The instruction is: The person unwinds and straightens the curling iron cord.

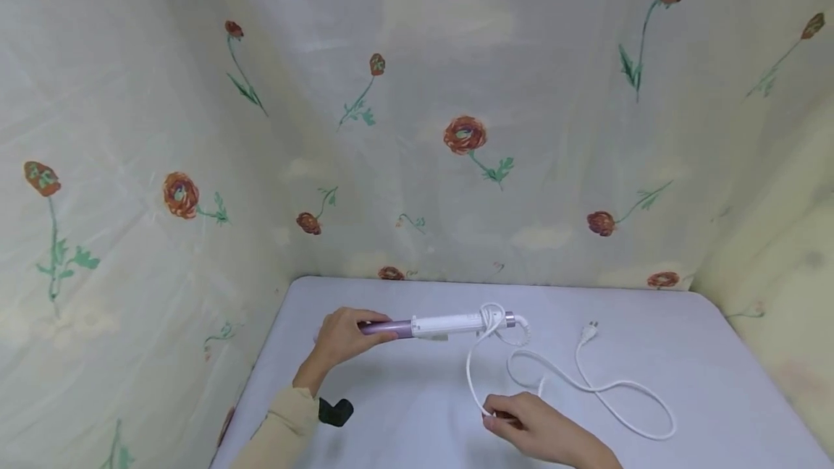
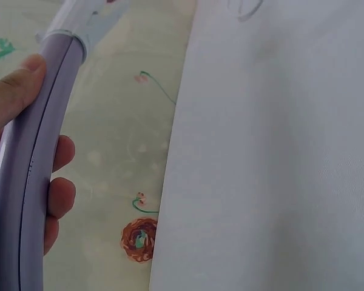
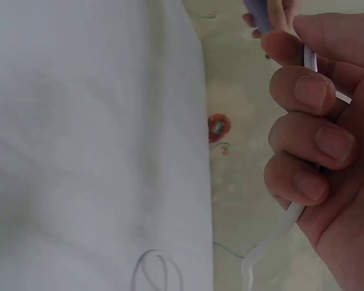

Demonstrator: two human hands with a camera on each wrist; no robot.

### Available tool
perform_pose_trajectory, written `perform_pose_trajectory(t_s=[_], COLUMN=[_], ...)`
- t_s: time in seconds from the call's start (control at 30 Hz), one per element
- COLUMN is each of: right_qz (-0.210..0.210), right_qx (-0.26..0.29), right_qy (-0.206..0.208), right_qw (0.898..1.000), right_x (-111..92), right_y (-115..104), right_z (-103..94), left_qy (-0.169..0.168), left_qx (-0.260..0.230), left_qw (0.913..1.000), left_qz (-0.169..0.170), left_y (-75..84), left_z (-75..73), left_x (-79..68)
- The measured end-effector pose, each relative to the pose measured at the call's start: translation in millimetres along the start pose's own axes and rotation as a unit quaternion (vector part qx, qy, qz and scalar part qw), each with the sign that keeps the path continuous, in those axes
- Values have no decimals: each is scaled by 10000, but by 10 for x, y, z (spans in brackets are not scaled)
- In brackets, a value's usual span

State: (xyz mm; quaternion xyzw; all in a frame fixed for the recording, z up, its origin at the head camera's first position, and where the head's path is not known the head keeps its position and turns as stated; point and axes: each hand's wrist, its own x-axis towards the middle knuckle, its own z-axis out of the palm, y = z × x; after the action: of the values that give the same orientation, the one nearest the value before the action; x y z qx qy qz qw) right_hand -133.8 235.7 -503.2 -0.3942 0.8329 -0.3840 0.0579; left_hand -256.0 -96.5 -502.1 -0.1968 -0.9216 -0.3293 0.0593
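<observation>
My left hand (image 1: 345, 339) grips the purple barrel of a curling iron (image 1: 449, 324), held level above the white table. In the left wrist view, the thumb lies along one side of the purple barrel (image 2: 33, 151) and the fingertips show on the other. The white handle points right, with a white cord (image 1: 478, 375) looped round its end. Lower down, my right hand (image 1: 537, 425) holds that cord in curled fingers. The right wrist view shows the cord (image 3: 294, 212) passing through the fist and out below it. The rest of the cord lies in loose curves on the table.
The plug (image 1: 589, 331) lies on the right side of the white table (image 1: 391, 382). A dark green patch (image 1: 335, 412) appears beside the left sleeve. Flower-patterned cloth (image 1: 417, 165) hangs behind the table and along both sides.
</observation>
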Motion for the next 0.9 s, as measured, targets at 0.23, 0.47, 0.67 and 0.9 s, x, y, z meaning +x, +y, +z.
perform_pose_trajectory(t_s=[0.23, 0.47, 0.67, 0.9], right_qz=[-779, -265, -469, -745], right_qx=[-663, -1427, -2586, -3315], right_qy=[654, 1221, 1794, 2376], right_qw=[9926, 9818, 9480, 9100], right_x=[50, 96, 219, 420], right_y=[-219, -328, -359, -267], right_z=[-231, -494, -666, -934], left_qy=[-14, -46, -17, -102], left_qx=[105, 201, 277, 311], left_qw=[9997, 9991, 9989, 9986], left_qz=[236, 375, 369, 416], left_y=[-53, -124, -166, -193], left_z=[33, 114, 101, 44], left_x=[-38, -70, -92, -32])
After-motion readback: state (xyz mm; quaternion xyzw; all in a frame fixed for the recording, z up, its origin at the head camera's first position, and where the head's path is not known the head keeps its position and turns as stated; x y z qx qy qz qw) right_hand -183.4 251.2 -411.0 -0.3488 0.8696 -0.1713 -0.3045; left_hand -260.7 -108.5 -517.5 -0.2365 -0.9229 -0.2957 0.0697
